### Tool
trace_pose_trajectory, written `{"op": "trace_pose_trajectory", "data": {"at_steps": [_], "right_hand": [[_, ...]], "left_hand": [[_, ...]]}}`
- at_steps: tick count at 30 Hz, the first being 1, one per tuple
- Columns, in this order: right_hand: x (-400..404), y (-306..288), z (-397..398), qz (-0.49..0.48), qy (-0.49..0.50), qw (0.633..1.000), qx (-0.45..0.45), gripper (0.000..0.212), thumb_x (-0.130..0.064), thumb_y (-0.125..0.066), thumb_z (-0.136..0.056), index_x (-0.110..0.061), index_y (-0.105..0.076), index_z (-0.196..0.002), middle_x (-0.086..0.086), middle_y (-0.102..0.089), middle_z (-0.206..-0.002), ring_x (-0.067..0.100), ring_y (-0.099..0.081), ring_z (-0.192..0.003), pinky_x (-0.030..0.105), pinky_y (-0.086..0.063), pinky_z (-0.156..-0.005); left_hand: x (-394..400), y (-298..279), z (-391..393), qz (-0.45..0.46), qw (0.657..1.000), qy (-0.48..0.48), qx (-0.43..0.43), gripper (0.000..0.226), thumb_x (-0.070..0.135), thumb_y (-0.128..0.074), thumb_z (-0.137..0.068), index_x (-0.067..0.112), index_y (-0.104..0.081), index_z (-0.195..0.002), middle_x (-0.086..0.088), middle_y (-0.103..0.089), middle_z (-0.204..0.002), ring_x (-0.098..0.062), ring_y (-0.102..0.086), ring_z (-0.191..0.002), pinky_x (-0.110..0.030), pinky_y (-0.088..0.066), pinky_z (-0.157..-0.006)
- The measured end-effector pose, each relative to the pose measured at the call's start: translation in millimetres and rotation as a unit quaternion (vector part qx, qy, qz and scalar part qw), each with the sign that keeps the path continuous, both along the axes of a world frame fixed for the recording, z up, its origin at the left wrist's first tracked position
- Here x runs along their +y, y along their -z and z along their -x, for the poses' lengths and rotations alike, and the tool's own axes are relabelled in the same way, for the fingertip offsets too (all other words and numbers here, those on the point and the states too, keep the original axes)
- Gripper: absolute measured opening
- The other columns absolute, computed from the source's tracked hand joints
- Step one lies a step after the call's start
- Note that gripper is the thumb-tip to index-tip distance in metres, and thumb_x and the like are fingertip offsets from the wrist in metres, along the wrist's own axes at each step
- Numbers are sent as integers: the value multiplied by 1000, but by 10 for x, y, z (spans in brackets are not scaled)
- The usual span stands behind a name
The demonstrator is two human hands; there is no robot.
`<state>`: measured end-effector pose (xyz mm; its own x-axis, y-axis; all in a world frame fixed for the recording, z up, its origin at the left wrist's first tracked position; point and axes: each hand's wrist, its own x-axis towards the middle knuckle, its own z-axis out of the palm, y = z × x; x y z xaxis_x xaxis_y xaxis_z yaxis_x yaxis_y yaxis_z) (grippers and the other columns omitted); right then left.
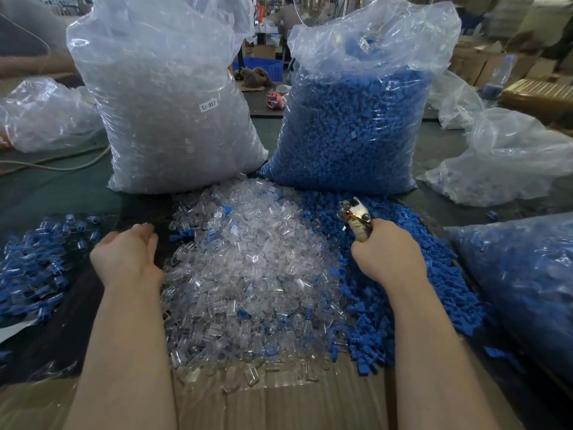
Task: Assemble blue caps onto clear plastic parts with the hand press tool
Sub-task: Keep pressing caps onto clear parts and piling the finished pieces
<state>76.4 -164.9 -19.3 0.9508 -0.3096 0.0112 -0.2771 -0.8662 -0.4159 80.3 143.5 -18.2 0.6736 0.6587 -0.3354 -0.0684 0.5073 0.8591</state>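
A dark green bench [46,193] runs across the workshop, with flattened cardboard [279,401] over its near edge. A pale cable [62,162] snakes across it at left. Behind, a blue crate [263,68] stands near stacked cardboard boxes [483,63]. A seated figure [288,13], blurred, is perhaps working far off.

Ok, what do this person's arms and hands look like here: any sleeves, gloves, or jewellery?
Both forearms are bare up to the frame's bottom edge, with no sleeves in view. The left hand and right hand wear no gloves. No rings, watch or wristband show on either.
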Motion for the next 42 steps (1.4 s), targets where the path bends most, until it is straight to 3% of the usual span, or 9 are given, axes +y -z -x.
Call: {"op": "trace_pose_trajectory", "data": {"at_steps": [4,7,9,12,18,26,31,36,42], "right_hand": [[14,2,8,14,19,1000,-3,11,-26,-55,-89,-16,-50,-87,3,-52,-77,24,-49,-67,32,-33,-57],[26,2,13,26,24,999,15,12,-26,-56,-89,-15,-50,-90,3,-51,-78,27,-50,-72,32,-35,-60],[38,3,20,30,25,999,30,13,-26,-56,-89,-15,-50,-91,4,-50,-79,27,-50,-74,33,-35,-61],[59,7,29,32,26,998,44,13,-26,-58,-89,-15,-51,-91,4,-51,-79,28,-51,-74,32,-36,-60],[92,7,33,39,23,998,48,21,-27,-58,-90,-17,-46,-75,4,-52,-74,22,-47,-61,29,-30,-50],[107,9,39,38,12,999,36,14,-27,-59,-87,-17,-49,-86,0,-47,-73,21,-45,-64,30,-31,-54],[123,5,34,36,20,998,41,13,-27,-60,-86,-18,-51,-88,0,-48,-73,19,-42,-61,29,-28,-51],[140,-15,27,27,34,998,54,19,-23,-59,-88,-17,-45,-77,2,-49,-74,18,-42,-60,30,-29,-51],[119,-16,-2,-13,18,1000,-20,14,-27,-56,-90,-17,-50,-82,3,-54,-77,26,-52,-71,32,-36,-59]], "left_hand": [[-45,98,-46,-279,949,63,129,37,3,-55,-93,17,-64,-126,-9,-66,-116,-21,-63,-98,-31,-53,-86],[-113,119,-26,-462,838,179,228,37,13,-52,-92,23,-65,-126,-15,-66,-115,-36,-60,-98,-43,-52,-89],[-156,118,-34,-530,770,225,276,40,12,-50,-91,21,-64,-127,-19,-61,-124,-42,-55,-108,-45,-49,-93],[-238,97,-31,-565,744,237,265,32,7,-53,-88,12,-70,-115,-18,-66,-116,-38,-59,-103,-33,-42,-78],[-254,63,-7,-566,748,242,247,14,13,-58,-90,15,-70,-85,3,-58,-72,-14,-48,-67,-31,-38,-70],[-416,-23,-3,-476,827,261,144,9,20,-66,-90,25,-71,-85,4,-69,-78,-13,-62,-68,-27,-48,-57],[-586,-116,19,-467,825,304,91,17,15,-72,-85,32,-71,-80,15,-69,-83,-3,-63,-78,-21,-46,-67],[-706,-183,42,-477,810,336,70,23,9,-73,-84,31,-73,-91,13,-71,-86,-4,-67,-80,-13,-46,-59],[-804,-219,69,-451,830,328,24,12,18,-80,-78,28,-74,-80,11,-74,-75,-3,-70,-74,-19,-49,-71]]}}
